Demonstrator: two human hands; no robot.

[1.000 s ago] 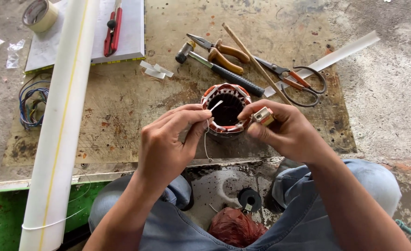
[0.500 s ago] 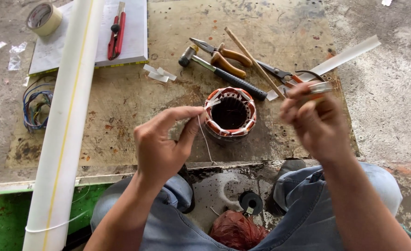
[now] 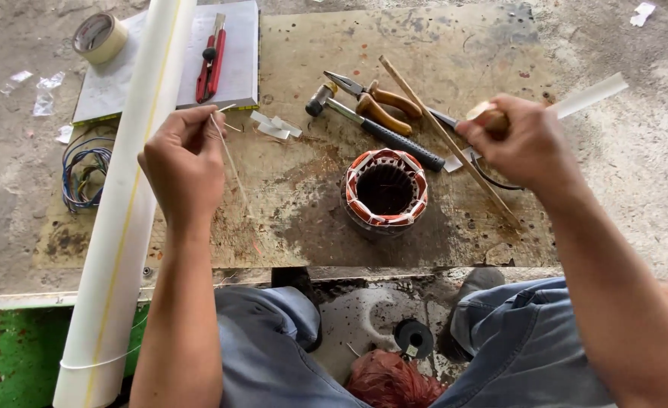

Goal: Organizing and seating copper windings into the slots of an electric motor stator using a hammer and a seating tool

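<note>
- At the far left a tape roll (image 3: pixel 100 36) lies on the floor, and a coil of wires (image 3: pixel 81 168) sits below it.
- A long white tube (image 3: pixel 134 204) runs from the top down to the lower left, crossing the grey board (image 3: pixel 145 75) that carries a red cutter (image 3: pixel 211 62).
- Your left hand (image 3: pixel 184 162) is raised beside the tube, fingers pinched together on a thin strip (image 3: pixel 228 159) that hangs down and to the right from your fingertips.
- Small white scraps (image 3: pixel 275 126) lie just right of that hand on the worn mat (image 3: pixel 304 219).
- The stator (image 3: pixel 385 189) stands upright on the mat, between your two hands and touched by neither; it is nearer your right hand, below and left of it.
- A hammer (image 3: pixel 379 130), pliers (image 3: pixel 375 102) and a wooden stick (image 3: pixel 447 140) lie behind the stator.
- Your right hand (image 3: pixel 527 143) is closed over something by the scissors (image 3: pixel 485 170); what it grips is hidden. A white strip (image 3: pixel 587 97) juts out past it.
</note>
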